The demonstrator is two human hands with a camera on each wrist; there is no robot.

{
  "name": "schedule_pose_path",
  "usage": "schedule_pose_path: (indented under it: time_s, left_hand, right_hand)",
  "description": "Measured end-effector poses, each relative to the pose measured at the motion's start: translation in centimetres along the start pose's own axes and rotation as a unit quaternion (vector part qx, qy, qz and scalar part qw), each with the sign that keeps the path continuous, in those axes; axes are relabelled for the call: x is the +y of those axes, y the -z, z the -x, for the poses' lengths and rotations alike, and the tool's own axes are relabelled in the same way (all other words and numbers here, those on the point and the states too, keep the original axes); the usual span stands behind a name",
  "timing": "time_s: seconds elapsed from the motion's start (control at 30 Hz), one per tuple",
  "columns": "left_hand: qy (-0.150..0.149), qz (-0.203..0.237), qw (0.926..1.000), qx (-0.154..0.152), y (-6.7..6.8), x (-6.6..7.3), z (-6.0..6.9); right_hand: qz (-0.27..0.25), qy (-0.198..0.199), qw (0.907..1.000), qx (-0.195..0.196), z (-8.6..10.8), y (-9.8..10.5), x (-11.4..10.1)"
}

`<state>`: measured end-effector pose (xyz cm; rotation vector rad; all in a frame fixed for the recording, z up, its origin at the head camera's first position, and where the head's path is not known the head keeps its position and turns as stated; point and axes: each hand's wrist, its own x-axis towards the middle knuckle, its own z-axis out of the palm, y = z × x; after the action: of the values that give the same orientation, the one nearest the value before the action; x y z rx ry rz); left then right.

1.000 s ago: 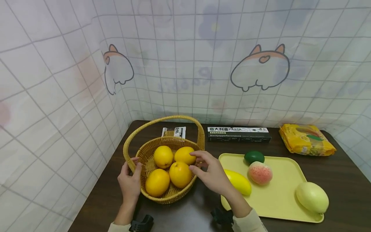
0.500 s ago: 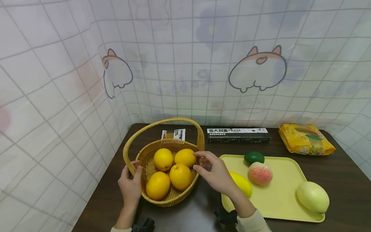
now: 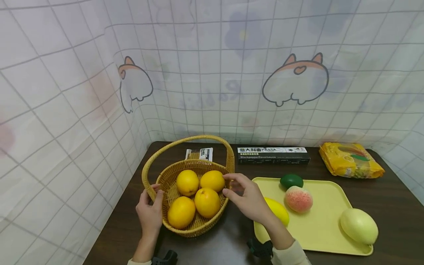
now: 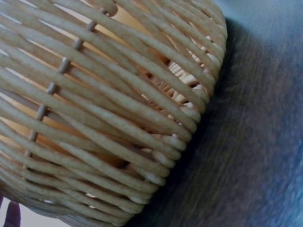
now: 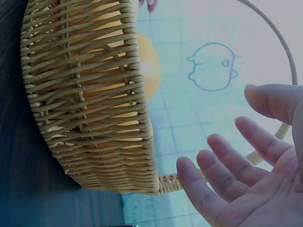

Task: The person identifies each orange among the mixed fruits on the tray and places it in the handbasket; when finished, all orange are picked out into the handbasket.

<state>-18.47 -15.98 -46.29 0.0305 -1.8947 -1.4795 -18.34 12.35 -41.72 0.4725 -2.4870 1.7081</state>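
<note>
A woven wicker basket [image 3: 190, 232] with an arched handle [image 3: 190, 139] stands on the table, holding several yellow-orange round fruits [image 3: 207, 203]. My left hand [image 3: 149, 213] holds the basket at the left foot of its handle, thumb on the inner side and fingers partly hidden behind it. In the left wrist view the basket's woven side [image 4: 94, 109] fills most of the picture, with a fingertip [image 4: 13, 215] at the lower left edge. My right hand [image 3: 248, 197] hovers by the basket's right rim, near a fruit [image 3: 212, 180]. The right wrist view shows its fingers [image 5: 222, 182] spread, gripping nothing.
Right of the basket lies a yellow tray [image 3: 322, 221] bearing a green fruit [image 3: 291, 181], a peach [image 3: 299, 199], a long yellow fruit [image 3: 279, 211] and a pale yellow fruit [image 3: 359, 226]. Behind are a small packet [image 3: 199, 154], a pasta box [image 3: 273, 155] and a yellow bag [image 3: 351, 161].
My right hand has drawn slightly right, away from the fruits. My left hand stays at the handle, and the fruits remain in the basket. The head view has shifted a little.
</note>
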Motion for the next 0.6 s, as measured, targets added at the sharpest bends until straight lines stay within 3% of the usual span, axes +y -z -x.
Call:
schedule_pose_path:
  time_s: [0.27,0.53,0.6]
  left_hand:
    - [0.013,0.009,0.9999,-0.005,-0.3,0.1,-0.1]
    - [0.002,-0.007,1.0000,-0.003,0.1,0.3,-0.1]
    - [-0.004,-0.008,0.9999,-0.006,0.2,-0.3,-0.1]
  right_hand:
    - [0.009,0.005,0.9998,0.015,0.0,1.1,-0.2]
    - [0.007,-0.003,0.9997,0.025,0.1,2.3,0.0]
    - [0.010,0.000,0.9995,0.029,0.2,2.6,0.1]
